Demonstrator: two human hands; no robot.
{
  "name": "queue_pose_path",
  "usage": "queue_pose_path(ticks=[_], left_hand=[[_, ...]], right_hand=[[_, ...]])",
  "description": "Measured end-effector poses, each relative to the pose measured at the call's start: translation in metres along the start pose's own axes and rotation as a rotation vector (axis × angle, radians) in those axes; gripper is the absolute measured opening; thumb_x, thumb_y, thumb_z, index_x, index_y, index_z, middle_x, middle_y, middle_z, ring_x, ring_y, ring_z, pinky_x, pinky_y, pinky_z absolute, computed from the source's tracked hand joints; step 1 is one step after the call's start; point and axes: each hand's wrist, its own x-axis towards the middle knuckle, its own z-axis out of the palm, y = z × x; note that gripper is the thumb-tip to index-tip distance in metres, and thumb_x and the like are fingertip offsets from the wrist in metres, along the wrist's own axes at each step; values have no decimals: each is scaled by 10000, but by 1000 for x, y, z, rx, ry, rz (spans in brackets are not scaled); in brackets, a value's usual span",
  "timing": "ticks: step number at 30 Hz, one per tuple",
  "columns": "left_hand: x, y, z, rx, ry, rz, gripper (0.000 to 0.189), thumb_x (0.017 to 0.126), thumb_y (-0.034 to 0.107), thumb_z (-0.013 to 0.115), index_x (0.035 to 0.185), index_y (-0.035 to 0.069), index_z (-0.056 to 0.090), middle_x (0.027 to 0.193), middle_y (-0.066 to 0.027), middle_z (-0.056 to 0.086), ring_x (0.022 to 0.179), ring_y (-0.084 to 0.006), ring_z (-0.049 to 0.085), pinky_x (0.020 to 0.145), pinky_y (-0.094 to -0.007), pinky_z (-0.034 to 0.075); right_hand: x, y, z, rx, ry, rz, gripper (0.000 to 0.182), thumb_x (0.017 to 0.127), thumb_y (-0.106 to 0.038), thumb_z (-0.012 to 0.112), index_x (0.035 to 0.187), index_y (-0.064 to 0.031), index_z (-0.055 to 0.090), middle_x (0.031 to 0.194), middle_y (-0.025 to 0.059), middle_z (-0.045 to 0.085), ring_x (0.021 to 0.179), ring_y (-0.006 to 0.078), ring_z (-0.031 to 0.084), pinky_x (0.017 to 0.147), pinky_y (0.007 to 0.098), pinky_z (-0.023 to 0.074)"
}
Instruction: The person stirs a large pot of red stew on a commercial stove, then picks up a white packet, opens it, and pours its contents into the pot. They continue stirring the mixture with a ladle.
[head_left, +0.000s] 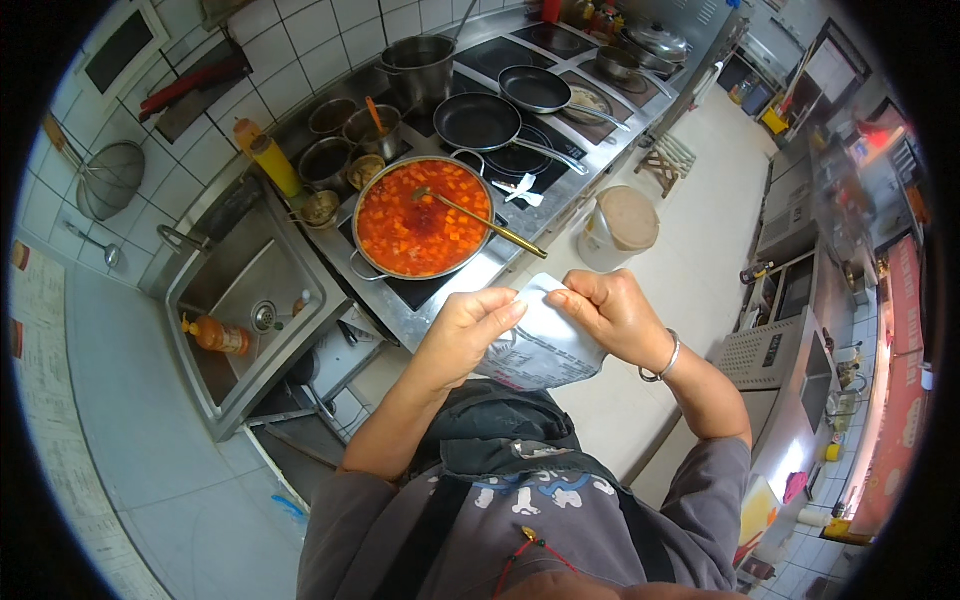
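Both hands grip the top edge of a silvery pouch (544, 349) that bears printed writing. My left hand (480, 322) pinches one upper side between thumb and fingers. On the other side my right hand (607, 304) has its thumb pressed on the pouch and its fingers curled. Whether the pouch's top is torn cannot be made out. Beyond it, a wide two-handled pan (360, 264) holds red sauce (397, 251) with orange cubes. A gold-coloured ladle (491, 225) rests in the sauce, its handle reaching over the rim towards me.
Two black frying pans (477, 120) and a tall pot (418, 71) stand on the cooktop behind. White plastic pieces (519, 190) lie near the front edge. A lidded bucket (619, 225) stands on the floor. At left is a sink (225, 300) with an orange pump bottle (217, 335).
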Motion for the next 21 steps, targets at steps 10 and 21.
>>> queue_pose_path(ticks=[10, 21], left_hand=[[8, -3, 1, 226, 2, 86, 163, 877, 112, 588, 917, -37, 638, 740, 0, 592, 677, -50, 515, 594, -209, 416], [17, 1, 6, 527, -46, 420, 146, 783, 116, 691, 846, -11, 655, 691, -64, 597, 609, -124, 554, 543, -250, 420]], right_hand=[[-14, -7, -8, 300, -38, 123, 257, 872, -226, 594, 760, 4, 565, 568, 114, 500, 486, 160, 481, 483, 288, 405], [-10, -7, 0, -239, 95, -308, 118, 808, -105, 622, 734, -35, 562, 574, 96, 515, 500, 271, 530, 463, 318, 408]])
